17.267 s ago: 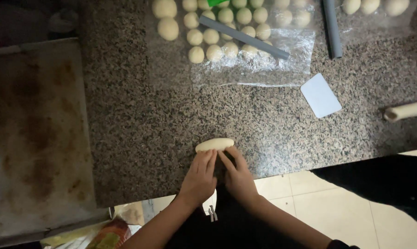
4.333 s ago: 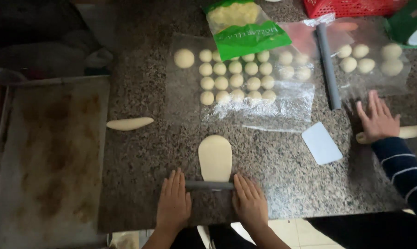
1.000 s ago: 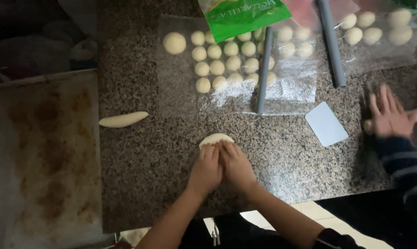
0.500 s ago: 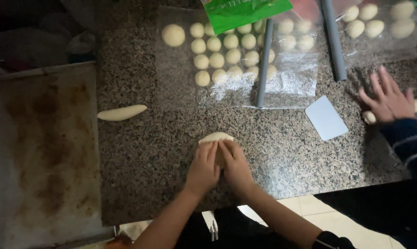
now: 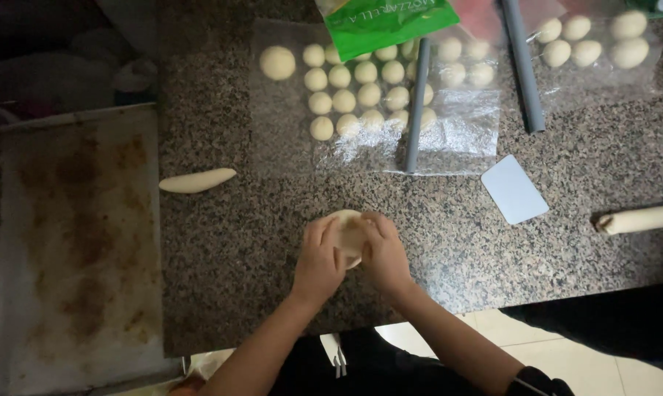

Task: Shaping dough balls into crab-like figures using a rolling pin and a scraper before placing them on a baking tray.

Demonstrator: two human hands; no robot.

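Both my hands rest on a pale piece of dough [image 5: 348, 229] on the speckled granite counter [image 5: 251, 242]. My left hand [image 5: 320, 260] covers its left side and my right hand [image 5: 383, 253] its right side, fingers curled over it. Only the dough's top edge shows between my fingers. A finished, tapered dough roll [image 5: 196, 180] lies to the left near the baking tray.
A worn metal baking tray [image 5: 67, 242] sits at the left. Several dough balls [image 5: 346, 92] lie on clear plastic wrap with a grey rod [image 5: 416, 106] across them. A second grey rod [image 5: 522, 66], a green bag [image 5: 379, 22], a white scraper card [image 5: 514, 188] and a dough-covered rolling pin [image 5: 639, 218] lie to the right.
My hands have curled further over the dough, rolling it toward me. The other person's hand at the right has left the view, leaving the rolling pin on the counter.
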